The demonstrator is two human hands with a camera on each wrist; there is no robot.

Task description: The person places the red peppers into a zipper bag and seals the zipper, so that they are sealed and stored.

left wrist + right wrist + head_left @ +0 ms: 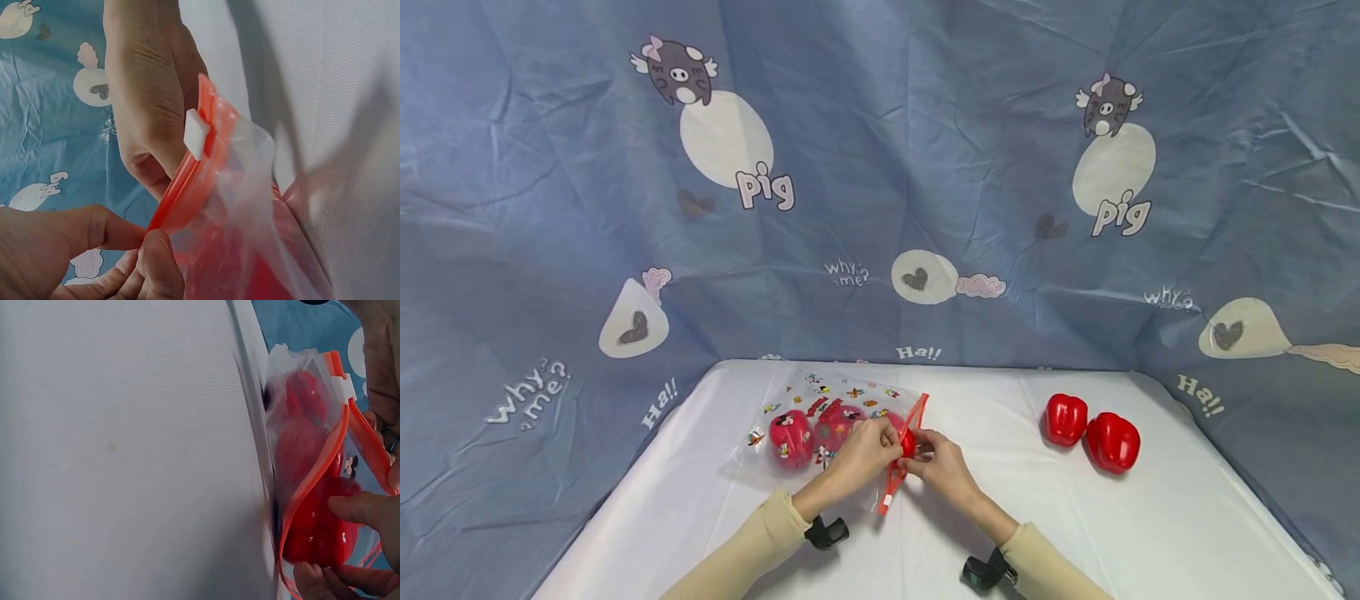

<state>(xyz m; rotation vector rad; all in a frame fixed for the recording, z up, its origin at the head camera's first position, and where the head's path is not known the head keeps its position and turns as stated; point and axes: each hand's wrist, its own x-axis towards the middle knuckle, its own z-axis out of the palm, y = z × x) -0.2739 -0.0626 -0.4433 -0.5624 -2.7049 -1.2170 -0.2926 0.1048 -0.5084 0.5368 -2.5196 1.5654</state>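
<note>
Teamwork: left hand point(863, 457) pinches the orange zip edge point(187, 197) of a clear plastic bag point(842, 396), right hand point(946, 471) grips a glossy red pepper point(312, 528) in its mouth. A slipped edge could jam the pepper!

Both forearms, in cream sleeves point(748, 542), reach in from the near side of the zip bag point(917, 410), the left hand point(863, 454) pinching its open edge between thumb and fingers, the right hand point(946, 467) gripping at its mouth, thumb and fingers parted.
</note>
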